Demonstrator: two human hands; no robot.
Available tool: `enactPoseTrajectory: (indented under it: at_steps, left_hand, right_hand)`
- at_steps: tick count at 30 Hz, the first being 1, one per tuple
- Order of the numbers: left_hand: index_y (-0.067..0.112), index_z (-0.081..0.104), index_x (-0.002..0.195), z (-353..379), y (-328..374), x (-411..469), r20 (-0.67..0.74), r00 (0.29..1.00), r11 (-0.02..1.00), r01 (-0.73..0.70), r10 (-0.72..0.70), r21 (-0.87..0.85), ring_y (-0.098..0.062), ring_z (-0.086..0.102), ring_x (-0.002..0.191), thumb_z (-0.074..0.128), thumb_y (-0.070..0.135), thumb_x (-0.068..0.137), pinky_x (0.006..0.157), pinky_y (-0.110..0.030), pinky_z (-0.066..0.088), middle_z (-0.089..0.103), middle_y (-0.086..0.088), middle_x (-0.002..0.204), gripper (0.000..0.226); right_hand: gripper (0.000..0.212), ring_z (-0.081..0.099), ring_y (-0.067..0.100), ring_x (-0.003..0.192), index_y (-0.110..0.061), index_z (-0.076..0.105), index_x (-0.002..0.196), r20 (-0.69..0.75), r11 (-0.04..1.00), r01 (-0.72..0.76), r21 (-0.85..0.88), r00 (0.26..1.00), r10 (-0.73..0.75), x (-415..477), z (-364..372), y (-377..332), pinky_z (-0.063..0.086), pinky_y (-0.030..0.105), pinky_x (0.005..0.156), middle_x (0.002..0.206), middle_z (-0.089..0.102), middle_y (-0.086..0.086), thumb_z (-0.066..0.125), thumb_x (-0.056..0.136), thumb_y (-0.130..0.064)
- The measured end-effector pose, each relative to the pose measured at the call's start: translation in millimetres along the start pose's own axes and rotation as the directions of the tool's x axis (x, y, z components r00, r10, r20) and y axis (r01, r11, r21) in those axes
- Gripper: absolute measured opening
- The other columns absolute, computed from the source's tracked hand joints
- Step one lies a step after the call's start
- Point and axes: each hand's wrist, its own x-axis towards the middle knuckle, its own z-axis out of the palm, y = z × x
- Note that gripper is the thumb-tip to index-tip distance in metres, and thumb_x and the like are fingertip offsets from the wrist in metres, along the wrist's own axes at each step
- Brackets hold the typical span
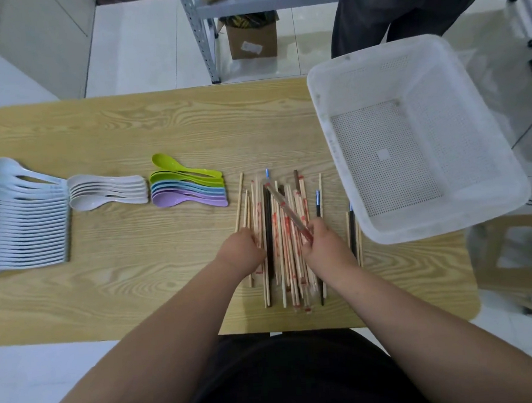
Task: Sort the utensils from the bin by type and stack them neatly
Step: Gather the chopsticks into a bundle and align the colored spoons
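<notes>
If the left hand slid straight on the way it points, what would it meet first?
The chopstick pile; the left hand angles up-right and seems to be at the pile's left edge, though contact is unclear. The right hand holds one wrapped chopstick.

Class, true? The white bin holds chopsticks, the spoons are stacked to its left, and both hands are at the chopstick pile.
No: the head view shows the white bin empty. The spoons are stacked to its left, and the left hand and right hand are at the chopstick pile.
</notes>
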Motion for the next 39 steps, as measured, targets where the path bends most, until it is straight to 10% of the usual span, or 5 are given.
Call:
enactPoseTrajectory:
  at_steps: [15, 24, 31, 39]
  left_hand:
    - [0.012, 0.053, 0.092, 0, -16, -7, 0.089, 0.995, 0.969, -0.013, 0.036, -0.246, -0.025, 0.073, 0.068, 0.064, 0.02, 0.084, 0.071, -0.041, 0.063, 0.069, -0.009, 0.083, 0.015]
    - [0.012, 0.053, 0.103, -2, -16, -5, 0.091, 0.994, 0.996, -0.049, 0.055, -0.069, -0.027, 0.068, 0.085, 0.064, 0.025, 0.085, 0.069, -0.031, 0.051, 0.068, -0.009, 0.093, 0.025]
    - [0.009, 0.049, 0.112, 4, -17, -4, -0.044, 0.997, 0.997, -0.07, 0.069, -0.023, -0.031, 0.061, 0.1, 0.062, 0.032, 0.088, 0.08, -0.037, 0.05, 0.06, -0.012, 0.112, 0.036]
    - [0.004, 0.037, 0.133, 2, -11, 9, -0.152, 0.987, 0.993, 0.039, -0.055, -0.108, -0.035, 0.047, 0.125, 0.073, 0.044, 0.083, 0.105, -0.043, 0.042, 0.045, -0.017, 0.134, 0.073]
  right_hand:
    - [0.025, 0.054, 0.012, 0.081, -0.023, 0.043, 0.109, -0.147, 0.992, -0.11, -0.06, 0.984, 0.1, -9, 19, -17, 0.053, 0.03, 0.065, 0.1, 0.046, -0.004, 0.061, 0.095, -0.036]
    - [0.034, 0.06, 0.014, 0.071, -0.022, 0.041, 0.133, -0.244, 0.992, -0.096, 0.087, 0.963, 0.115, -6, 16, -5, 0.047, 0.03, 0.056, 0.098, 0.059, -0.003, 0.045, 0.101, -0.012]
    - [0.038, 0.05, 0.024, 0.113, -0.013, 0.049, 0.131, -0.275, 0.973, -0.029, -0.228, 0.961, -0.036, -12, 16, -4, 0.048, 0.038, 0.096, 0.128, 0.048, 0.009, 0.056, 0.095, -0.024]
    - [0.046, 0.053, 0.027, 0.123, -0.015, 0.047, 0.139, 0.0, 0.99, 0.057, -0.125, 0.998, -0.058, -15, 29, -36, 0.05, 0.044, 0.1, 0.136, 0.049, 0.007, 0.056, 0.097, -0.031]
